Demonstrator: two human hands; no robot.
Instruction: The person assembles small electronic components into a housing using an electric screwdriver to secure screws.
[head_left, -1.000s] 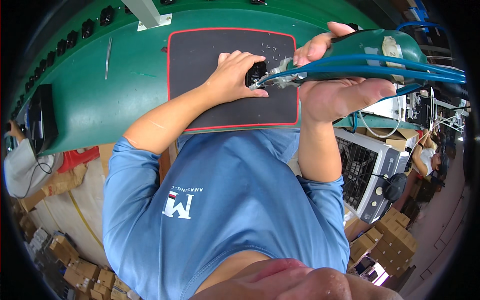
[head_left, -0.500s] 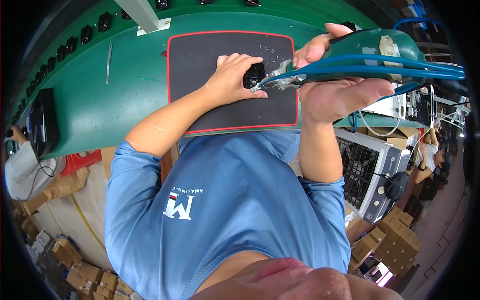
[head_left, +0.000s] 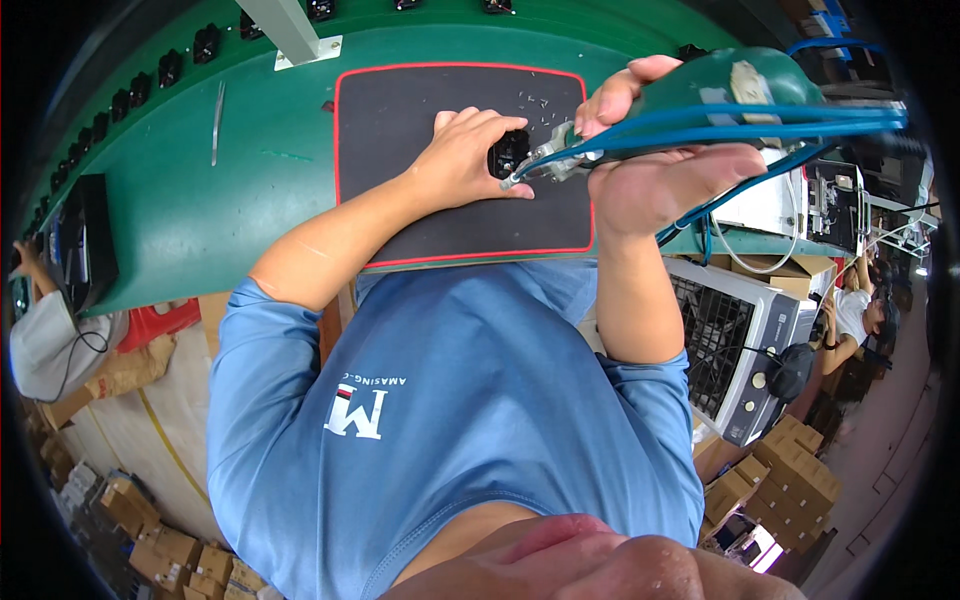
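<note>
My left hand (head_left: 462,165) holds a small black square part (head_left: 511,150) on the dark mat (head_left: 400,115), thumb on the near side and fingers on the far side. In my right hand (head_left: 655,195) lies a green power screwdriver (head_left: 705,85), its body lengthwise between the fingers and the palm, the thumb stretched out. Its clear and metal head (head_left: 562,152) points left, with the tip at the near right corner of the black part. Blue tubes (head_left: 740,117) run along the screwdriver to the right. The exact contact at the tip is too small to make out.
Small loose pieces (head_left: 535,100) lie on the mat beyond the part. A grey post (head_left: 285,30) rises from the green table (head_left: 170,220). Black parts (head_left: 170,68) line the far edge. An air cooler (head_left: 720,340) stands at right. Other people are at both sides.
The green screwdriver and my right hand have shifted slightly left, and its rear end has swung a little upward in the picture. My left hand and the black part have hardly moved.
</note>
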